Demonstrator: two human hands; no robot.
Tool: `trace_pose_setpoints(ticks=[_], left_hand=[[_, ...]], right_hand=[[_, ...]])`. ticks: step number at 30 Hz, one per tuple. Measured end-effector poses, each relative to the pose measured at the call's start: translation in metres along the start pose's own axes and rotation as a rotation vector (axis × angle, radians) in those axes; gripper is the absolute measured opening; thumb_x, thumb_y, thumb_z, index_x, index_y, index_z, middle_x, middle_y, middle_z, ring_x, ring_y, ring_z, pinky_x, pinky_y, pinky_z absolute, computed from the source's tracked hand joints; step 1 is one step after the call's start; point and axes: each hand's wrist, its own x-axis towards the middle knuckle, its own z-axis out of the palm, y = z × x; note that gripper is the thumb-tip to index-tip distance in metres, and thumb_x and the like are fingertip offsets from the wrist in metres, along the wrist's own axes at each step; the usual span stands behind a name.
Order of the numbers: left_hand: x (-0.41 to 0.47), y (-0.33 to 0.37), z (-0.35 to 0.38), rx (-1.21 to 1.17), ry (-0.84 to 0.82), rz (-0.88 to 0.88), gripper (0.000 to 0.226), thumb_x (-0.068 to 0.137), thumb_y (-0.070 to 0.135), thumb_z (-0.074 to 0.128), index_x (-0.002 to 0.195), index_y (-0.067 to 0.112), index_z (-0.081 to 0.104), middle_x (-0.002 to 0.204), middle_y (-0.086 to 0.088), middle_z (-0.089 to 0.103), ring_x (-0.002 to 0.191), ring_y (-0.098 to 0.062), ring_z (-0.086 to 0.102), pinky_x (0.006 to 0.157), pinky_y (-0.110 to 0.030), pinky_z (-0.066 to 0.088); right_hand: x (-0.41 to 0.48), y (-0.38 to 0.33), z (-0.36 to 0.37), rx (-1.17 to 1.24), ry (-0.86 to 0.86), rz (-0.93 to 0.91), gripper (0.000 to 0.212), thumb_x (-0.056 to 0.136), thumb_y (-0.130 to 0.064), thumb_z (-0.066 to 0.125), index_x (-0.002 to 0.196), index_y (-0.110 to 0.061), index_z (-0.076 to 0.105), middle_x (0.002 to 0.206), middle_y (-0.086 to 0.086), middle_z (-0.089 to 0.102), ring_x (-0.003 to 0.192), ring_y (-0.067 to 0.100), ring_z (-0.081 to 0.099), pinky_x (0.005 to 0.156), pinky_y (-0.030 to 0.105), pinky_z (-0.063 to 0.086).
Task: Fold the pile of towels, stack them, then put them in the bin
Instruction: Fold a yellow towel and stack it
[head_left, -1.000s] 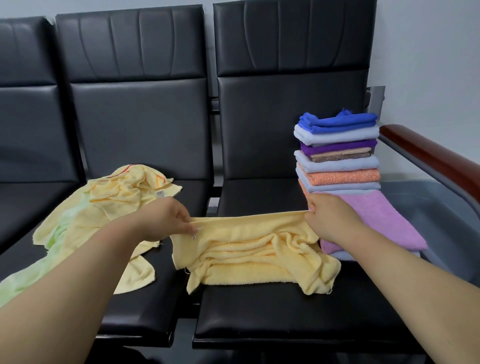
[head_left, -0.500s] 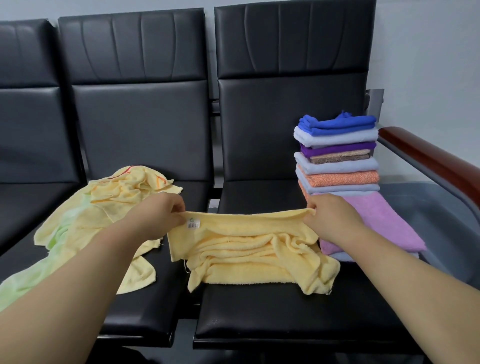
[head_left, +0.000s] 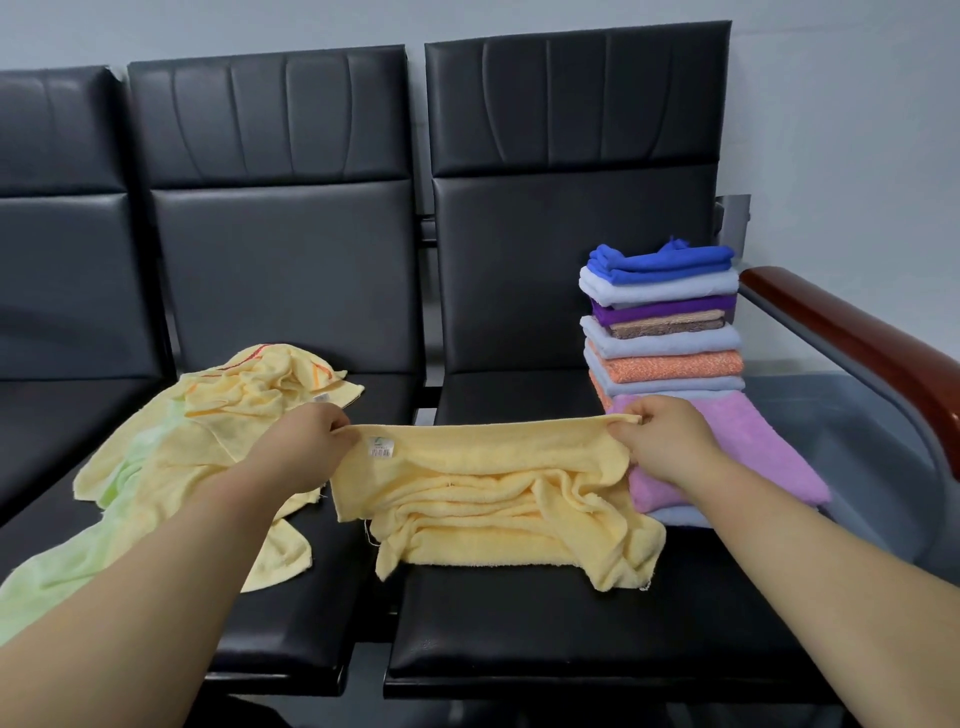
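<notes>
Stretching tauter than before, the yellow towel (head_left: 493, 499) is showing its label (head_left: 381, 447).
Left hand (head_left: 306, 447) and right hand (head_left: 660, 441) are pinching its upper corners.

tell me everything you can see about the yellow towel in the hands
The yellow towel is pale terry cloth, rumpled and only partly folded, bunched in loose layers on the black seat. Its top edge is stretched taut between the left hand and right hand, each pinching a corner. A small white label with a barcode shows near the left corner. Its right side lies against the pink towel.
</notes>
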Motion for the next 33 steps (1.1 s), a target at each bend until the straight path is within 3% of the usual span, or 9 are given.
trace_pose_setpoints(ticks=[3, 5, 9, 13, 18, 21, 24, 29, 33], left_hand=[[0.0, 0.0, 0.001, -0.199, 0.037, -0.103, 0.021, 0.1, 0.031, 0.053, 0.096, 0.017, 0.068, 0.085, -0.005, 0.069, 0.071, -0.021, 0.062, 0.057, -0.029, 0.045], [0.001, 0.006, 0.002, -0.415, 0.064, -0.193, 0.019, 0.102, 0.03, 0.053, 0.102, 0.016, 0.066, 0.086, -0.008, 0.069, 0.071, -0.021, 0.062, 0.058, -0.029, 0.046], [0.012, 0.019, -0.014, -0.757, 0.158, -0.268, 0.019, 0.1, 0.025, 0.058, 0.106, 0.01, 0.067, 0.089, -0.01, 0.072, 0.067, -0.019, 0.068, 0.058, -0.027, 0.05], [0.027, 0.033, -0.06, -0.944, 0.237, -0.183, 0.015, 0.081, 0.019, 0.077, 0.087, 0.005, 0.076, 0.077, -0.005, 0.076, 0.06, -0.015, 0.065, 0.068, -0.03, 0.058], [0.038, 0.047, -0.121, -1.025, 0.396, -0.03, 0.012, 0.082, 0.031, 0.076, 0.087, 0.02, 0.079, 0.082, 0.001, 0.078, 0.087, -0.021, 0.076, 0.086, -0.039, 0.063], [0.031, 0.04, -0.133, -1.047, 0.417, 0.032, 0.014, 0.087, 0.029, 0.074, 0.094, 0.018, 0.078, 0.09, -0.001, 0.079, 0.092, -0.019, 0.076, 0.088, -0.036, 0.062], [0.012, 0.023, -0.123, -1.026, 0.346, 0.048, 0.014, 0.092, 0.022, 0.069, 0.094, 0.01, 0.075, 0.088, -0.007, 0.078, 0.085, -0.019, 0.075, 0.082, -0.034, 0.059], [-0.024, -0.012, -0.082, -0.603, 0.139, -0.012, 0.021, 0.096, 0.023, 0.066, 0.087, 0.005, 0.069, 0.07, -0.001, 0.056, 0.06, -0.014, 0.046, 0.057, -0.026, 0.038], [-0.039, -0.031, -0.04, -0.582, 0.078, -0.095, 0.021, 0.1, 0.03, 0.058, 0.09, 0.015, 0.069, 0.082, -0.004, 0.062, 0.071, -0.02, 0.052, 0.064, -0.033, 0.044]], right_hand=[[0.005, -0.001, 0.007, 0.411, -0.004, 0.196, 0.003, 0.097, -0.016, 0.069, 0.096, -0.015, 0.071, 0.076, 0.003, 0.068, 0.065, 0.012, 0.061, 0.061, 0.028, 0.048], [0.012, -0.004, 0.012, 0.639, -0.015, 0.289, 0.006, 0.099, -0.013, 0.069, 0.104, -0.01, 0.07, 0.084, 0.006, 0.069, 0.068, 0.01, 0.067, 0.056, 0.022, 0.052], [0.029, -0.031, 0.01, 0.751, 0.006, 0.261, 0.008, 0.101, -0.009, 0.067, 0.107, -0.007, 0.07, 0.093, 0.007, 0.07, 0.076, 0.012, 0.069, 0.062, 0.022, 0.054], [0.05, -0.077, -0.013, 0.798, 0.051, 0.171, 0.003, 0.095, -0.011, 0.072, 0.098, -0.012, 0.072, 0.092, 0.007, 0.075, 0.076, 0.013, 0.067, 0.061, 0.021, 0.053], [0.065, -0.134, -0.051, 0.939, 0.137, -0.012, 0.011, 0.099, -0.006, 0.068, 0.103, -0.014, 0.061, 0.096, 0.011, 0.072, 0.093, 0.02, 0.07, 0.096, 0.033, 0.057], [0.05, -0.139, -0.062, 0.83, 0.136, -0.083, 0.013, 0.099, -0.014, 0.069, 0.09, -0.022, 0.064, 0.092, 0.005, 0.073, 0.094, 0.018, 0.07, 0.096, 0.036, 0.057], [0.027, -0.116, -0.061, 0.6, 0.091, -0.096, 0.014, 0.098, -0.022, 0.067, 0.086, -0.015, 0.067, 0.079, 0.005, 0.065, 0.075, 0.019, 0.056, 0.076, 0.039, 0.049], [-0.02, -0.066, -0.035, 0.133, -0.005, -0.123, 0.026, 0.094, -0.019, 0.065, 0.071, -0.013, 0.054, 0.068, 0.002, 0.052, 0.068, 0.019, 0.046, 0.062, 0.034, 0.036], [-0.041, -0.035, -0.006, -0.004, -0.099, -0.107, 0.019, 0.098, -0.022, 0.058, 0.08, -0.027, 0.055, 0.081, -0.002, 0.062, 0.076, 0.021, 0.056, 0.064, 0.036, 0.045]])
